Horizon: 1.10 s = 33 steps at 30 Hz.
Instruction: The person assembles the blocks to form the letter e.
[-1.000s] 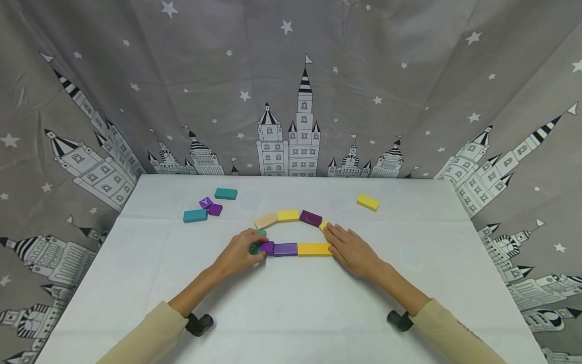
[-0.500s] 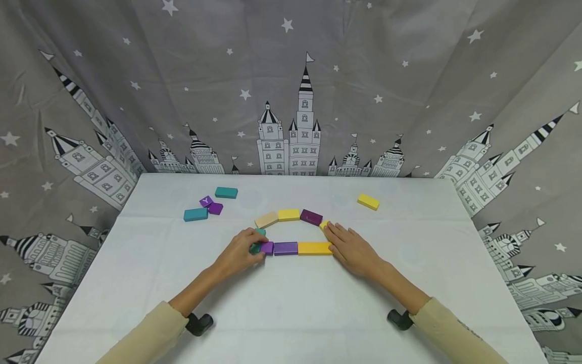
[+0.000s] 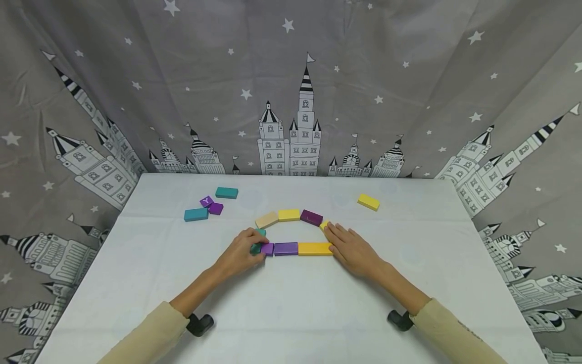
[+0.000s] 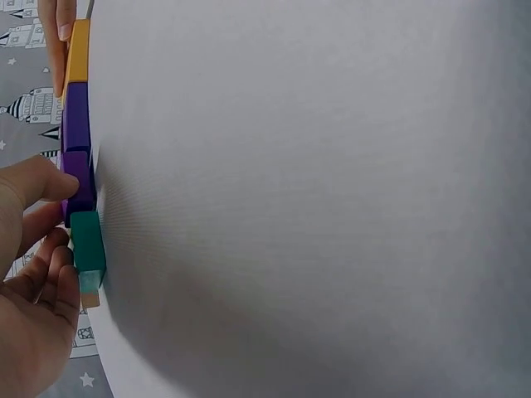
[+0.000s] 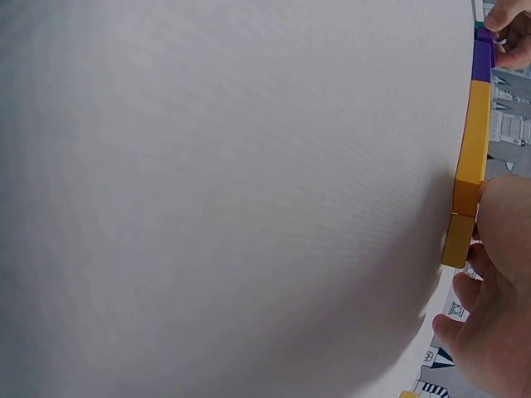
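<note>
In the head view, blocks form a half-ring on the white table. My left hand [image 3: 241,250] pinches a small purple block [image 3: 268,248] at the left end of its straight near side; in the left wrist view the thumb lies on that block's face. A green block [image 4: 87,240] sits beside it, close to the curled fingers. Rightward along the row come a violet block [image 3: 286,248] and an orange block [image 3: 314,248]. My right hand [image 3: 354,253] rests at the right corner with fingers extended, touching the blocks there and partly covering a yellow one [image 3: 324,225].
A tan block [image 3: 266,220], a yellow block [image 3: 288,216] and a dark purple block [image 3: 311,218] make the far curve. Two teal blocks and two purple pieces [image 3: 215,209] lie at the back left. One loose yellow block [image 3: 368,202] is at the back right.
</note>
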### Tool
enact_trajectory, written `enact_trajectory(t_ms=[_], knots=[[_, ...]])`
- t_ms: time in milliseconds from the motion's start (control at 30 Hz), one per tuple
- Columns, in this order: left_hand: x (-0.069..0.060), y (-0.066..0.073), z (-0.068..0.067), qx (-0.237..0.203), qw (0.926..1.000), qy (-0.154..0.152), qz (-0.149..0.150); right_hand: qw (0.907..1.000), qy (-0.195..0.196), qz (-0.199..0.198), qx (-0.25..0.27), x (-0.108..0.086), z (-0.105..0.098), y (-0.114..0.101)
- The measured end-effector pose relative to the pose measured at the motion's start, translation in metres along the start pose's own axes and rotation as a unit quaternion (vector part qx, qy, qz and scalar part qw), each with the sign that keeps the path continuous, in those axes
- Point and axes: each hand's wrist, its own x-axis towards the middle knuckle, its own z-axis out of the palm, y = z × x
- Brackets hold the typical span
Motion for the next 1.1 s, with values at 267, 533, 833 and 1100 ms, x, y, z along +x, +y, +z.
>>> enact_trajectory(t_ms=[267, 533, 833, 1100], knots=[[-0.001, 0.002, 0.001, 0.008, 0.9999, 0.002, -0.007, 1.0, 0.004, -0.004, -0.001, 0.0, 0.0, 0.0], [-0.001, 0.001, 0.0, 0.007, 0.9999, 0.013, 0.002, 1.0, 0.006, -0.003, 0.003, 0.0, 0.001, 0.0], [-0.003, -0.025, -0.019, -0.012, 0.9896, 0.134, -0.051, 0.9999, 0.008, -0.003, 0.008, -0.001, 0.002, 0.001], [-0.006, -0.066, -0.055, -0.002, 0.9511, 0.25, -0.182, 0.9999, 0.013, -0.009, -0.002, 0.0, 0.003, 0.001]])
